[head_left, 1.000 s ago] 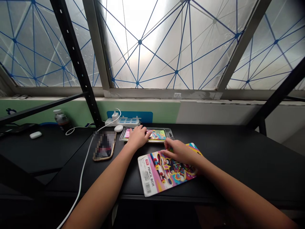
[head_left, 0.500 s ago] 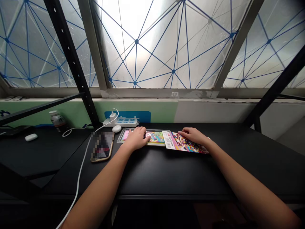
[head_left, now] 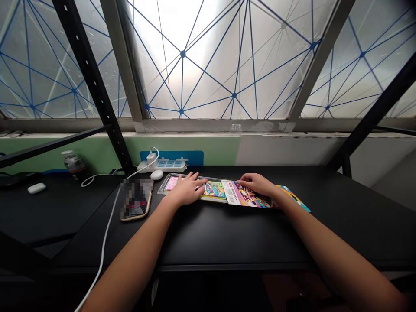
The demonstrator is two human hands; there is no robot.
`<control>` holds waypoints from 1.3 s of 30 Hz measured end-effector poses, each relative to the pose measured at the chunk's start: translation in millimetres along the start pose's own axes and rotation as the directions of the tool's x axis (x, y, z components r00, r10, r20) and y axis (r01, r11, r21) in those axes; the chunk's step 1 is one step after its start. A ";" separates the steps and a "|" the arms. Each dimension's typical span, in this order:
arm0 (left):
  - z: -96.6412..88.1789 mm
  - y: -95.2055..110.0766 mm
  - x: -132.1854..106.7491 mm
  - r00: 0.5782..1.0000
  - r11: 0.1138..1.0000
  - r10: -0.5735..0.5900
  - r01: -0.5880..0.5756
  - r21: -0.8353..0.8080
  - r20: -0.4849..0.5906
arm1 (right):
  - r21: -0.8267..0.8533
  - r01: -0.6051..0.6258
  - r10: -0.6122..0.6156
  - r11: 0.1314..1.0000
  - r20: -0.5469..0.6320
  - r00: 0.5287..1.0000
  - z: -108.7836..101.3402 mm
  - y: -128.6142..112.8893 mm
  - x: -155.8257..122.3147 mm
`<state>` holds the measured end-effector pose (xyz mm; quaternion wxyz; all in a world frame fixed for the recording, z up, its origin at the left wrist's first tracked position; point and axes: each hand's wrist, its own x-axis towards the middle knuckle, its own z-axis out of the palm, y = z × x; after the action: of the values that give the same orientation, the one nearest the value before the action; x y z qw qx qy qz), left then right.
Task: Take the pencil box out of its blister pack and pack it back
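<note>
A long clear plastic tray (head_left: pixel 164 186) with colourful printed pieces in it lies near the back of the black desk. My left hand (head_left: pixel 186 189) rests on it, fingers spread apart over the pieces. Overlapping the tray's right part is a brightly printed card (head_left: pixel 231 193), its white end panel reading "PENCIL BOX". My right hand (head_left: pixel 258 184) lies on this card with bent fingers at its upper edge; the thumb is hidden. Past my right wrist a yellow and blue printed piece (head_left: pixel 295 198) sticks out, partly covered by the forearm.
A phone (head_left: pixel 138 200) lies left of the tray, near a small white case (head_left: pixel 157 175). Behind stands a white power strip (head_left: pixel 172 165), whose white cable (head_left: pixel 107 234) runs across my left side. Further left are a bottle (head_left: pixel 75 164) and a black metal post (head_left: pixel 94 86).
The fingers of my left hand have spread. My right hand has shifted slightly left on the card, and the yellow and blue piece now shows past my right wrist. The view has shifted slightly.
</note>
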<state>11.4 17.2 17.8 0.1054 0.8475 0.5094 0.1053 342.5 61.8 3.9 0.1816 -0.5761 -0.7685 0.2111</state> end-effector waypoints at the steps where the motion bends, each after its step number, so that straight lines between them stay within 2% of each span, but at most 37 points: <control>1: -0.4 -0.1 0.0 1.000 1.000 -0.002 0.002 -0.002 0.001 | -0.001 -0.010 0.010 1.000 -0.003 1.000 -1.9 2.7 0.4; 9: -4.9 2.7 -1.8 1.000 1.000 -0.015 0.015 -0.012 0.004 | 0.010 -0.048 0.048 0.999 -0.010 0.999 -12.1 8.5 -1.1; 18: -7.5 2.6 -2.4 1.000 1.000 -0.025 0.025 -0.002 -0.004 | 0.005 -0.077 0.078 0.997 -0.068 0.995 -19.1 12.1 -3.3; 25: -5.9 7.2 -4.2 0.999 0.999 -0.044 0.044 -0.007 -0.022 | 0.024 -0.091 0.093 0.996 -0.084 0.992 -3.6 -5.6 -3.5; 31: 10.5 37.9 -4.4 0.998 0.997 -0.044 0.040 -0.069 -0.054 | 0.040 -0.062 0.064 0.997 -0.049 0.997 13.1 -28.1 -2.3; 33: 13.9 48.7 -4.5 0.998 0.993 -0.013 0.005 -0.122 -0.064 | 0.040 -0.043 0.045 0.998 -0.044 0.998 17.4 -34.9 -2.4; 35: 14.1 54.3 -4.1 0.994 0.957 0.014 -0.043 -0.287 -0.105 | 0.039 -0.030 0.032 0.999 -0.044 0.999 20.2 -40.0 -2.7; 37: 10.8 52.7 -2.5 0.981 0.852 -0.003 -0.100 -0.513 -0.195 | 0.038 -0.024 0.025 0.999 -0.040 0.999 20.9 -42.4 -3.0; 39: 4.6 43.3 0.0 0.955 0.747 -0.074 -0.139 -0.650 -0.289 | 0.038 -0.023 0.024 0.999 -0.031 0.999 19.4 -41.6 -3.3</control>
<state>49.2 -3.0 25.7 0.3202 0.7377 0.4333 0.4068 299.6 46.1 9.6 0.2021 -0.5847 -0.7546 0.2188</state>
